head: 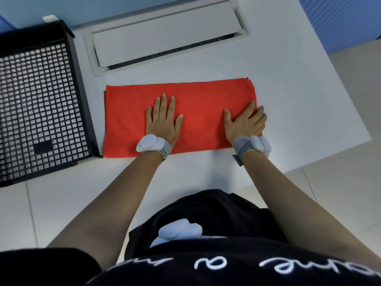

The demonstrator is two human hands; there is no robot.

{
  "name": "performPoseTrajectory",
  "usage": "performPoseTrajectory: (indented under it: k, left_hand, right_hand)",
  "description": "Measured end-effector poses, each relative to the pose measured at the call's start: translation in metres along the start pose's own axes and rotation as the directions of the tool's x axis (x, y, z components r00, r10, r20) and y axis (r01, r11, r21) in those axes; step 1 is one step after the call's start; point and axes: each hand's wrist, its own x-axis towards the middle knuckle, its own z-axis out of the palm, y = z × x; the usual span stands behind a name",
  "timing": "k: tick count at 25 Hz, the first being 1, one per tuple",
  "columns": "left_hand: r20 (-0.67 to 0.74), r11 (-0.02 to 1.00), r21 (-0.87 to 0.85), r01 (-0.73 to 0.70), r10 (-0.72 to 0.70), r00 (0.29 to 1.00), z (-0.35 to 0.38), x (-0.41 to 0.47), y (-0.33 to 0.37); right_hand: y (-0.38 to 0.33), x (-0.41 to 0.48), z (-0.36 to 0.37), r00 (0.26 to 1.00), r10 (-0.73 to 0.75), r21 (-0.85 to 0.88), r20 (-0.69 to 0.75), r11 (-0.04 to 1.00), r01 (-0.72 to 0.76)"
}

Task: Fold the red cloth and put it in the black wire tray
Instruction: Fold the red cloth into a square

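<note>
Starting closest to us, there's white script lettering across the black shirt [226, 271], but it sits upside down and cut off from where we're looking, so we honestly can't read it. A white sensor pod [179, 231] is clipped at the waist, and a similar white pod is strapped on each wrist; no brand visible on any of them

Past that, both our hands are pressed flat on the red cloth [198, 120]. Left hand [164, 120] has its fingers [164, 101] spread wide, palm down, gripping nothing. Right hand [245, 123] is flat as well, fingers splayed, with the outer ones reaching over the cloth's right edge; whether they're hooked under that edge we can't tell

Progress-wise: the cloth lies as a long rectangle with doubled edges showing off to the left of our left fingers, so we'd say at least one fold is done and we're smoothing it. Probably another fold across is left, then the move into the tray

The black wire tray [82, 104] sits well left of our left fingers, just beside the cloth's left end, with nothing in it. A small dark rectangular patch shows on its mesh, no writing we can make out

Beyond our fingertips, a grey hinged flap [167, 32] is set into the white table [299, 110]
</note>
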Motion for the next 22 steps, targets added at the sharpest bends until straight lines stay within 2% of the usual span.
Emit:
performPoseTrajectory:
  k: [2,4,6,8,9,11,12,14,15,17,18,19,20,22]
  left_hand:
    - [0.004,1.0,0.0,0.032,-0.032,0.999,-0.001,-0.003,0.007]
    - [0.053,0.998,0.006,0.058,-0.059,0.997,-0.006,-0.004,0.012]
    - [0.097,0.992,-0.079,0.103,-0.095,0.991,-0.017,0.001,0.011]
    - [0.142,0.929,-0.326,0.176,-0.136,0.981,-0.036,0.011,0.008]
    - [0.188,0.827,-0.507,0.242,-0.167,0.968,-0.049,0.015,0.003]
    - [0.363,0.484,-0.773,0.41,-0.193,0.912,-0.074,0.017,-0.01]
    - [0.458,0.326,-0.808,0.491,-0.177,0.871,-0.087,0.014,-0.02]
    - [0.559,0.107,-0.807,0.581,-0.179,0.809,-0.101,0.009,-0.045]
    - [0.578,0.013,-0.805,0.592,-0.203,0.79,-0.102,0.008,-0.058]
    - [0.583,-0.172,-0.812,0.557,-0.262,0.769,-0.096,0.009,-0.077]
    - [0.573,-0.212,-0.82,0.532,-0.308,0.76,-0.092,0.009,-0.083]
    - [0.541,-0.163,-0.838,0.52,-0.371,0.755,-0.089,0.009,-0.089]
    - [0.485,-0.01,-0.844,0.537,-0.445,0.753,-0.086,0.007,-0.091]
    - [0.289,0.366,-0.766,0.528,-0.538,0.792,-0.08,0.005,-0.089]
  right_hand:
    - [-0.003,0.008,-0.02,0.992,0.089,0.09,0.092,0.991,-0.097]
    - [-0.014,0.02,-0.044,0.95,0.085,0.141,0.301,0.981,-0.133]
    - [-0.033,0.016,-0.064,0.912,0.003,0.102,0.41,0.994,-0.049]
    - [-0.059,0.002,-0.077,0.9,-0.136,0.176,0.413,0.982,0.068]
    - [-0.073,-0.006,-0.081,0.886,-0.222,0.246,0.406,0.961,0.128]
    - [-0.101,-0.024,-0.083,0.844,-0.361,0.374,0.396,0.903,0.211]
    - [-0.116,-0.034,-0.08,0.822,-0.417,0.428,0.389,0.872,0.239]
    - [-0.148,-0.058,-0.067,0.751,-0.528,0.513,0.396,0.806,0.296]
    - [-0.161,-0.073,-0.056,0.704,-0.574,0.549,0.419,0.777,0.306]
    - [-0.174,-0.1,-0.033,0.59,-0.607,0.62,0.532,0.754,0.217]
    - [-0.176,-0.111,-0.02,0.531,-0.601,0.622,0.597,0.765,0.166]
    - [-0.178,-0.118,-0.008,0.487,-0.589,0.6,0.645,0.785,0.154]
    - [-0.176,-0.12,0.002,0.472,-0.582,0.573,0.662,0.799,0.182]
    - [-0.166,-0.109,0.011,0.547,-0.604,0.523,0.58,0.791,0.318]
